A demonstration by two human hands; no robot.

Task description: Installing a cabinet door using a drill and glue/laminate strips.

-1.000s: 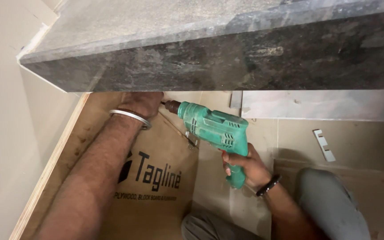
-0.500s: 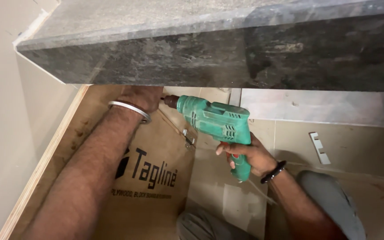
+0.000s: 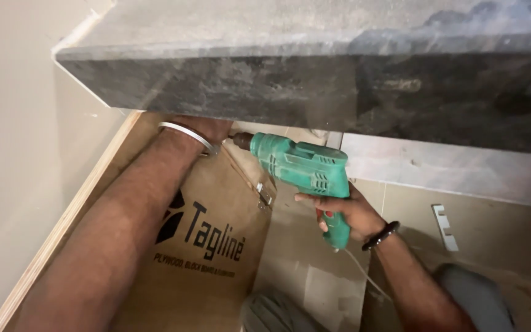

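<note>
Since a second ago, view shifted right; drill (image 3: 302,167) unmoved under stone counter (image 3: 314,92). Right hand (image 3: 339,212) wrapped around its pistol grip, best hold, nose-heavy. Left hand (image 3: 207,128) hidden under ledge, can't tell grip.

Both my forearms are bare from elbow to wrist, with no sleeve showing on either. On my left wrist I wear a plain metal bangle (image 3: 188,136), silver-coloured, thin and smooth, a single band sitting at about eleven o'clock from the middle of the view. My left hand (image 3: 207,128) is mostly hidden beyond it. My right hand (image 3: 345,212) is bare, without rings that I can make out. On my right wrist sits a dark beaded bracelet (image 3: 381,235), its round beads close-set. Toward five and six o'clock my knees (image 3: 474,295) show in grey trousers of plain cloth.
</note>
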